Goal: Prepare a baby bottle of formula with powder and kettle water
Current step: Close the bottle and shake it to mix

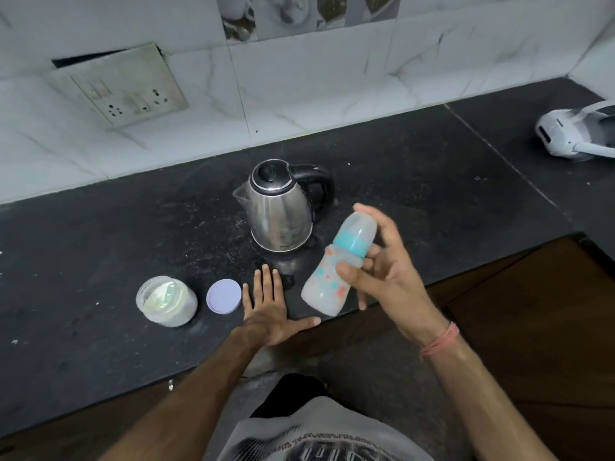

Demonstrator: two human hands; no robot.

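Baby bottle (336, 267) held aloft in right hand (389, 274), tilted, cap end up and away, base down toward counter edge; blurred. Thumb across the waist, fingers curled behind the teal collar and clear cap, so grip closed round the neck. Bottle body cloudy, printed with teal and orange spots; contents look milky, level not readable. Left hand (269, 307) flat on black counter (100, 261), fingers straight and spread, holding nothing, just beside lilac lid (223, 296). Powder jar (166, 301) open, left of the lid, pale powder inside. Steel kettle (283, 207) upright behind, lid down, black handle to the right, spout left. Wet patch on counter in front of kettle. White appliance (575, 134) far right, well apart. Handling, as judged: bottle light plastic, stiff but smooth, likely slick if damp; narrowed waist the natural hold, with a finger over the cap while tilted. Collar presumably needs to be tight against leaks. Kettle heavier, body possibly hot; handle only. Jar light, easily tipped, still to be lidded.
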